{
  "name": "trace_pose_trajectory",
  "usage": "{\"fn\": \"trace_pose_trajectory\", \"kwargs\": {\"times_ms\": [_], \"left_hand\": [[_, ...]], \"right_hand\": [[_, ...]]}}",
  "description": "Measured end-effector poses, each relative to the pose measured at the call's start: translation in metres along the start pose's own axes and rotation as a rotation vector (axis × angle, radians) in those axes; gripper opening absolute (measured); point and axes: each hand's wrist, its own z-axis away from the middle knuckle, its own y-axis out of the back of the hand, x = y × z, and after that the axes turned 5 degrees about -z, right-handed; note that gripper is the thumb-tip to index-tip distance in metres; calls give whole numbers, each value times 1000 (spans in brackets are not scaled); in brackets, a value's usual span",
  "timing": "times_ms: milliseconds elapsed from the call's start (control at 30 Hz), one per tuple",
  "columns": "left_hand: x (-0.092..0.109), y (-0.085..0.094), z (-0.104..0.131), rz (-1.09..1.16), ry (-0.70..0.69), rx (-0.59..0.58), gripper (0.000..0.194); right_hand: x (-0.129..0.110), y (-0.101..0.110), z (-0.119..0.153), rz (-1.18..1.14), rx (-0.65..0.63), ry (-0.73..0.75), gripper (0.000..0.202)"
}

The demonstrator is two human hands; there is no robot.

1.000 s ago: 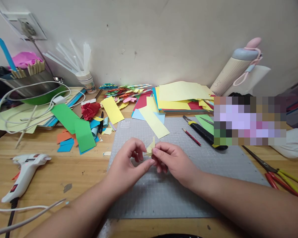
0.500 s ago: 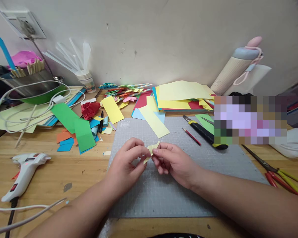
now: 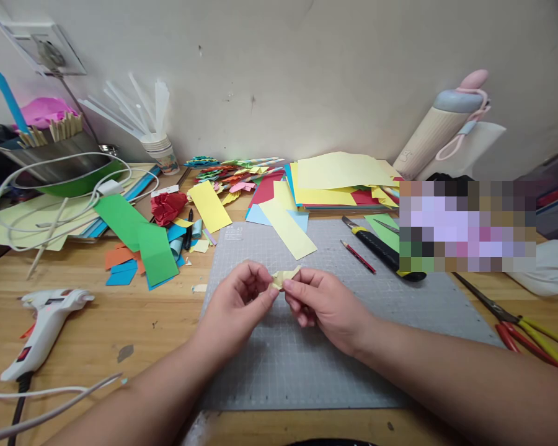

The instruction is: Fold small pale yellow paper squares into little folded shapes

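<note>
A small folded piece of pale yellow paper [image 3: 286,276] is held up over the grey cutting mat [image 3: 353,384]. My left hand [image 3: 244,297] pinches its left end between thumb and fingers. On the right end, my right hand [image 3: 323,300] grips the paper with the thumb on top and the fingers curled beneath. A flat pale yellow strip [image 3: 289,229] lies beyond both hands, across the mat's back edge. To the right of it are a red pencil [image 3: 359,257] and a black and yellow utility knife [image 3: 384,249].
At the left lies a white glue gun [image 3: 49,328] with its cable. Green strips [image 3: 155,251] and a crumpled red paper [image 3: 168,207] sit at the mat's left. Scissors [image 3: 506,319] are at the right. Stacked coloured sheets [image 3: 344,170] and a bottle [image 3: 437,130] stand near the wall.
The left fingers have shifted on the paper, with the thumb now up at its lower left edge. The paper piece has turned to lie more level. My right hand has barely moved.
</note>
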Motion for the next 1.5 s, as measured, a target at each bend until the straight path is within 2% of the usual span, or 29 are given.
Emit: {"fn": "trace_pose_trajectory", "kwargs": {"times_ms": [167, 400, 633, 833, 1033, 1233, 1500], "left_hand": [[-2, 2, -3, 169, 81, -3, 25], [1, 4, -2, 127, 154, -73, 25], [-4, 4, -2, 161, 208, -228, 26], [-2, 4, 0, 165, 172, -192, 22], [-1, 5, 0, 272, 222, -204, 20], [-1, 2, 0, 338, 251, -129, 22], [0, 5, -2, 111, 189, -95, 25]], "right_hand": [[-1, -2, 2, 48, -23, 15, 28], [0, -4, 4, 123, 33, 62, 25], [2, -4, 4, 143, 14, 104, 19], [2, -4, 5, 111, -9, 82, 23], [5, 0, 4, -125, -122, 70, 26], [3, 1, 5, -16, -107, 68, 26], [-1, -1, 8, 268, -41, 128, 27]]}}
